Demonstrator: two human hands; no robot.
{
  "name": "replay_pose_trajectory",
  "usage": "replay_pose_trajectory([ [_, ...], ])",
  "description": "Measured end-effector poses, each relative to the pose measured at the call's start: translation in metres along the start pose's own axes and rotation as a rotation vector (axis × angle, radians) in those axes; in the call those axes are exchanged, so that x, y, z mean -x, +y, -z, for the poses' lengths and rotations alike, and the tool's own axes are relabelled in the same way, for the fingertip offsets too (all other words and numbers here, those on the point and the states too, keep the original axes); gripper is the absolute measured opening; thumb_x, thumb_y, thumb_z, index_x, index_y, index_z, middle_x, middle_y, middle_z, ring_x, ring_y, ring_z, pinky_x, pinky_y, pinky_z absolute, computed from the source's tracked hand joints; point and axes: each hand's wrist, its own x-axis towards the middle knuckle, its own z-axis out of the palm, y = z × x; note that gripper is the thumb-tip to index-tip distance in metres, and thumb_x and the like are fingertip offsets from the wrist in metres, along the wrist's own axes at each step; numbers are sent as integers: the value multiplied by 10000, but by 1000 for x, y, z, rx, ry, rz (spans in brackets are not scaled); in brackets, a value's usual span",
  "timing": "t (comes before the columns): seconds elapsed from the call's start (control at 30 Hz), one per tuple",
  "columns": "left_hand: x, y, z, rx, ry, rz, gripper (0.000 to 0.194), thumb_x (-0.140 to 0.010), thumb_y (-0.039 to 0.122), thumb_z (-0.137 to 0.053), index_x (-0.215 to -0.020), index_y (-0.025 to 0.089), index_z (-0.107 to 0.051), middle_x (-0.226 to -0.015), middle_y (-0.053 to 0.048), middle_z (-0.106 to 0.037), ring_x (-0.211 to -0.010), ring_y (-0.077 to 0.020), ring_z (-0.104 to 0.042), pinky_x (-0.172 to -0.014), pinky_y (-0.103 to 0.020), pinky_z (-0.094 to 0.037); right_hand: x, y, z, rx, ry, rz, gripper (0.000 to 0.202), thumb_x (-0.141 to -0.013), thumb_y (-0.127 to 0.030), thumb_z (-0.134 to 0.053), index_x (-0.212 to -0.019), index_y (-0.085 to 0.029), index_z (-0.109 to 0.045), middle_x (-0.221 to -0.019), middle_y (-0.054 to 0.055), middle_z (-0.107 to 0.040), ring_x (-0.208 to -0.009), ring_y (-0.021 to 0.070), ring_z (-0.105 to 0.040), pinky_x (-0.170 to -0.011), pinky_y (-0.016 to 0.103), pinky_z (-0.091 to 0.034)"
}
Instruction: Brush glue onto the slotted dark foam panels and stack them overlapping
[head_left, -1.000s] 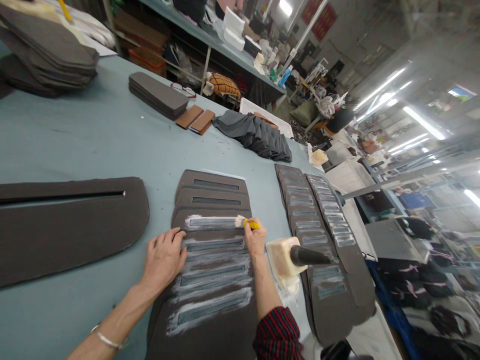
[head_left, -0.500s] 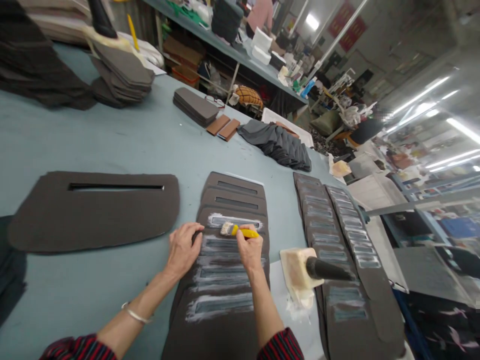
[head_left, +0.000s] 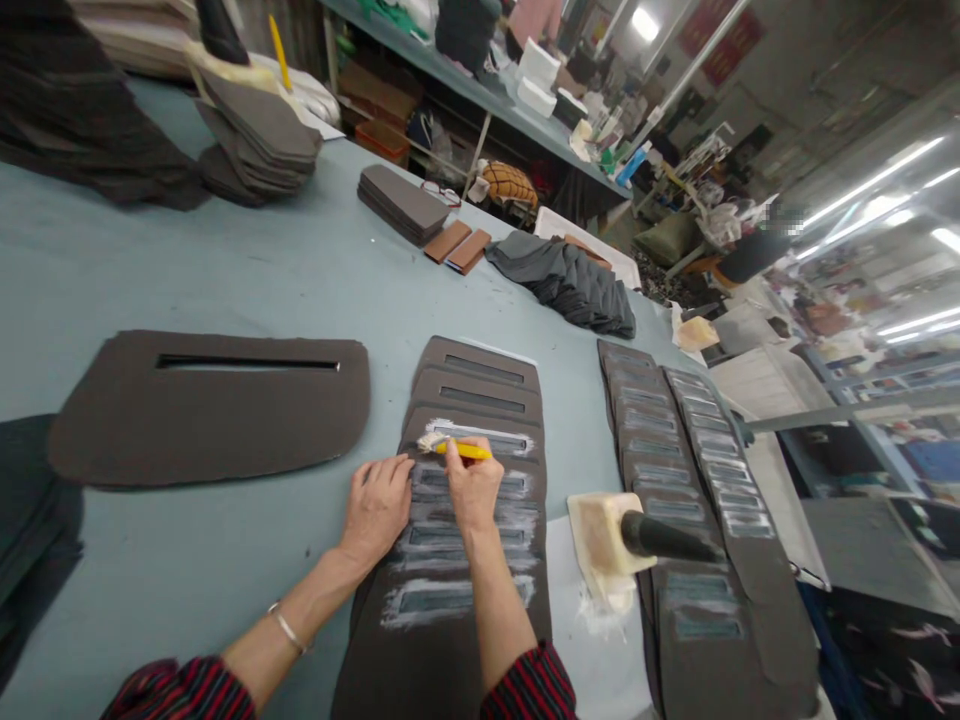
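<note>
My right hand grips a paintbrush by its yellow handle. The whitened bristles touch a dark grey-brown panel at the left end of its slot, where white paste lines the edges. This panel belongs to an overlapping row of slotted panels; the nearer ones carry white smears, the two farthest look bare around their slots. Resting on the row's left edge is my left hand, fingers laid out and thumb apart, holding nothing. Right of the row, a paste-crusted cream container has a black tapered piece sticking out.
One slotted panel lies to the left on the blue-green table. Two more smeared rows stand at the right. Farther back are stacked grey pieces, two brown pieces and a ruffled dark pile.
My right hand has drawn the brush leftward along the slot, from its middle to its left end. My left hand stays on the row's edge. The whole view has shifted slightly.
</note>
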Motion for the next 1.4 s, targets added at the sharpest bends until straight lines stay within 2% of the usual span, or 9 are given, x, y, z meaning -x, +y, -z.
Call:
replay_pose_trajectory([
  [0.13,0,1,0,-8,-3,-16,323,-870,192,-403,-1146,173,-568,-1171,-133,-630,-1058,-263,-555,-972,-444,-322,2,12,-1,14,-23,-2,258,-841,-453,-530,-790,-209,-595,-612,-13,-636,-544,131,-603,-560,222,-453],
  [0.4,2,0,-2,19,5,-2,327,-869,182,-400,-1153,169,-561,-1170,-133,-627,-1070,-272,-547,-978,-447,-322,-19,78,123,297,247,-212,326,-820,-510,-493,-770,-204,-595,-512,-6,-606,-505,184,-596,-552,273,-418],
  [0.53,2,1,-2,1,-6,-5,323,-873,190,-401,-1154,169,-558,-1182,-130,-623,-1065,-270,-548,-976,-449,-320,-12,45,85,231,277,-147,335,-832,-516,-504,-788,-201,-609,-586,4,-644,-543,167,-608,-585,262,-433],
  [0.7,2,2,-2,-52,-3,-33,309,-869,204,-420,-1141,163,-560,-1172,-128,-629,-1031,-273,-556,-972,-450,-321,-2,13,16,57,77,-7,287,-815,-488,-569,-730,-217,-605,-617,-15,-648,-549,129,-602,-581,218,-449],
  [0.77,2,2,-3,-55,4,-41,312,-869,210,-425,-1149,166,-555,-1171,-128,-629,-1025,-275,-558,-969,-451,-322,-5,29,27,77,94,-39,286,-812,-485,-565,-727,-215,-607,-587,-18,-638,-527,130,-595,-566,219,-448],
  [1.0,4,0,-10,-74,22,-44,309,-876,221,-434,-1156,162,-552,-1154,-114,-634,-1005,-272,-555,-960,-440,-328,-21,89,134,279,347,-248,340,-807,-513,-505,-750,-194,-607,-579,6,-646,-509,154,-590,-575,248,-430],
  [1.17,4,-1,-10,-80,19,-52,312,-877,222,-440,-1160,161,-554,-1166,-114,-629,-1018,-271,-551,-967,-439,-329,-20,85,135,263,223,-186,333,-811,-502,-495,-785,-193,-615,-613,17,-656,-571,170,-604,-600,254,-426],
  [1.3,4,0,-9,-80,25,-47,308,-874,214,-443,-1155,161,-558,-1159,-114,-633,-1019,-271,-553,-956,-442,-338,-18,74,130,297,299,-201,329,-815,-493,-492,-794,-188,-613,-606,11,-631,-568,172,-577,-606,272,-419],
  [1.4,4,1,-9,-74,28,-36,306,-875,198,-432,-1149,163,-563,-1156,-117,-635,-1021,-267,-557,-957,-442,-342,-15,54,115,89,183,-165,317,-810,-482,-536,-882,-185,-620,-594,-16,-606,-543,153,-564,-579,261,-424],
])
